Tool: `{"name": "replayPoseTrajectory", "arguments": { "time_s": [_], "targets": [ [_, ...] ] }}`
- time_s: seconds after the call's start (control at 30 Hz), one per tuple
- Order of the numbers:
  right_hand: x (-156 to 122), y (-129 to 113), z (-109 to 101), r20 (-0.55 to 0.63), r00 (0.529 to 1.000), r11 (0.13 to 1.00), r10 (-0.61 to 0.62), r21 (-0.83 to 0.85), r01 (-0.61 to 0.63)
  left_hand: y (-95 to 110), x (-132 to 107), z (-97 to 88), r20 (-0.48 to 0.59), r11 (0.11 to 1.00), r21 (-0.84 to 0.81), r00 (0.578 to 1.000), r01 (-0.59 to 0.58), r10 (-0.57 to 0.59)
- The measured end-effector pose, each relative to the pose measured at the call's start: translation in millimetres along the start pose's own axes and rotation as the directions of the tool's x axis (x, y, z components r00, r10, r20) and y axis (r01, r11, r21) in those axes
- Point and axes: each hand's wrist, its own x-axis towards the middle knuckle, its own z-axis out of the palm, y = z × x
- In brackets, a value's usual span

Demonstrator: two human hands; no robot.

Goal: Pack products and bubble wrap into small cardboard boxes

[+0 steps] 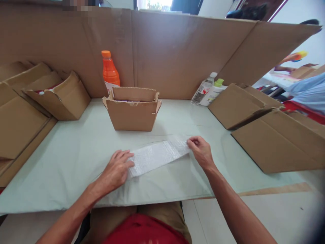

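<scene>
A long strip of bubble wrap (159, 156) lies slantwise near the front of the pale table cover, its right end higher in view. At that right end, my right hand (200, 150) pinches the edge between thumb and fingers. My left hand (116, 169) rests on the other end, fingers stretched and thumb apart, touching the wrap from above. Just beyond the strip stands a small open cardboard box (132, 115); its contents barely show over the rim.
Behind the small box is an orange bottle (110, 71). A clear plastic bottle (203, 90) and a white bottle with a green cap (212, 93) lean at the back right. Cardboard boxes (68, 98) line the left, others (281, 142) the right. A cardboard wall (177, 54) closes the back.
</scene>
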Motion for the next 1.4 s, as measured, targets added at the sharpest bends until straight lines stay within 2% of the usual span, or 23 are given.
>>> {"name": "replayPoseTrajectory", "arguments": {
  "time_s": [0.1, 0.17, 0.23, 0.33, 0.43, 0.5, 0.53, 0.6, 0.67, 0.7, 0.73, 0.77, 0.83, 0.9, 0.97, 1.03, 1.13, 1.2, 1.27, 1.33, 1.4],
  "targets": [
    [-35, 10, -13, 0.020, 0.992, 0.977, 0.122, 0.175, -0.124, 2, -2, -9.7, -0.031, 0.995, 0.063, 0.996, 0.079, -0.078],
    [-48, 16, -13, 0.021, 0.984, 0.950, 0.179, 0.256, -0.179, 15, 2, -7.4, -0.039, 0.994, 0.072, 0.996, 0.081, -0.079],
    [-54, 19, -12, -0.013, 0.980, 0.935, 0.200, 0.301, -0.188, 32, 6, -0.2, 0.023, 0.998, 0.040, 0.999, 0.047, -0.048],
    [-54, 15, -18, -0.057, 0.978, 0.935, 0.198, 0.311, -0.171, 48, 10, 10.2, 0.138, 0.997, -0.052, 0.990, 0.050, -0.042],
    [-57, -5, -28, -0.072, 0.987, 0.956, 0.141, 0.270, -0.116, 54, 8, 12.2, 0.060, 0.955, -0.261, 0.990, 0.139, -0.128],
    [-63, -29, -26, -0.082, 0.996, 0.980, 0.041, 0.198, -0.024, 58, 9, 9.7, 0.020, 0.845, -0.483, 0.967, 0.230, -0.252],
    [-68, -42, -21, -0.075, 0.997, 0.987, -0.032, 0.155, 0.043, 60, 11, 8.3, 0.045, 0.749, -0.599, 0.946, 0.283, -0.321],
    [-81, -69, -3, -0.008, 0.980, 0.975, -0.199, 0.097, 0.199, 64, 18, 7.2, 0.159, 0.489, -0.789, 0.893, 0.371, -0.421],
    [-94, -92, 23, 0.107, 0.931, 0.935, -0.349, 0.108, 0.338, 65, 25, 9.6, 0.239, 0.260, -0.883, 0.851, 0.391, -0.468],
    [-100, -100, 35, 0.171, 0.896, 0.911, -0.410, 0.135, 0.391, 63, 28, 12.0, 0.247, 0.205, -0.899, 0.835, 0.387, -0.491],
    [-104, -105, 46, 0.231, 0.859, 0.888, -0.458, 0.164, 0.429, 61, 30, 14.6, 0.238, 0.198, -0.900, 0.818, 0.388, -0.523],
    [-106, -108, 53, 0.282, 0.824, 0.870, -0.492, 0.190, 0.454, 57, 31, 17.3, 0.212, 0.236, -0.885, 0.799, 0.401, -0.563],
    [-107, -107, 60, 0.338, 0.783, 0.853, -0.522, 0.215, 0.476, 50, 31, 20.8, 0.128, 0.396, -0.792, 0.760, 0.465, -0.637],
    [-103, -101, 58, 0.328, 0.787, 0.852, -0.523, 0.181, 0.491, 43, 29, 20.9, 0.042, 0.568, -0.607, 0.737, 0.555, -0.675],
    [-98, -92, 54, 0.301, 0.791, 0.843, -0.532, 0.110, 0.526, 39, 28, 18.1, -0.016, 0.681, -0.393, 0.736, 0.617, -0.676],
    [-93, -84, 53, 0.309, 0.774, 0.821, -0.552, 0.037, 0.570, 35, 28, 14.9, -0.037, 0.726, -0.207, 0.737, 0.656, -0.675],
    [-93, -71, 63, 0.366, 0.736, 0.780, -0.570, -0.038, 0.624, 28, 25, 12.6, -0.022, 0.734, -0.005, 0.733, 0.679, -0.679],
    [-96, -64, 71, 0.398, 0.717, 0.760, -0.572, -0.073, 0.646, 26, 21, 12.6, -0.061, 0.758, 0.074, 0.761, 0.648, -0.645],
    [-100, -59, 78, 0.407, 0.714, 0.750, -0.570, -0.097, 0.654, 28, 16, 13.0, -0.198, 0.809, 0.114, 0.811, 0.576, -0.550],
    [-102, -56, 81, 0.403, 0.715, 0.747, -0.571, -0.107, 0.657, 34, 12, 14.9, -0.333, 0.879, 0.148, 0.860, 0.453, -0.387],
    [-103, -55, 81, 0.405, 0.711, 0.742, -0.574, -0.110, 0.661, 41, 10, 19.8, -0.324, 0.941, 0.177, 0.920, 0.287, -0.220]
  ]
}}
